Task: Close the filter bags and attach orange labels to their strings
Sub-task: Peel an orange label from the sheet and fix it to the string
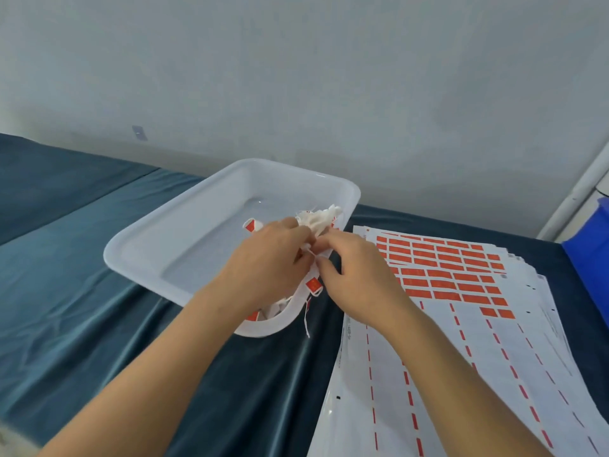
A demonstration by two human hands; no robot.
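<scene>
A white plastic tray sits on the blue cloth and holds white filter bags with orange labels near its right and near corners. My left hand holds a crumpled white filter bag over the tray's right side. My right hand pinches the bag's string between thumb and forefinger, touching the left hand's fingertips. A labelled string hangs below the hands, and a loose thread dangles over the tray's near rim. Sheets of orange labels lie to the right.
The stack of label sheets covers the right part of the blue cloth, partly peeled with only dashed strips left lower down. A blue bin stands at the far right edge. A grey wall rises behind the table.
</scene>
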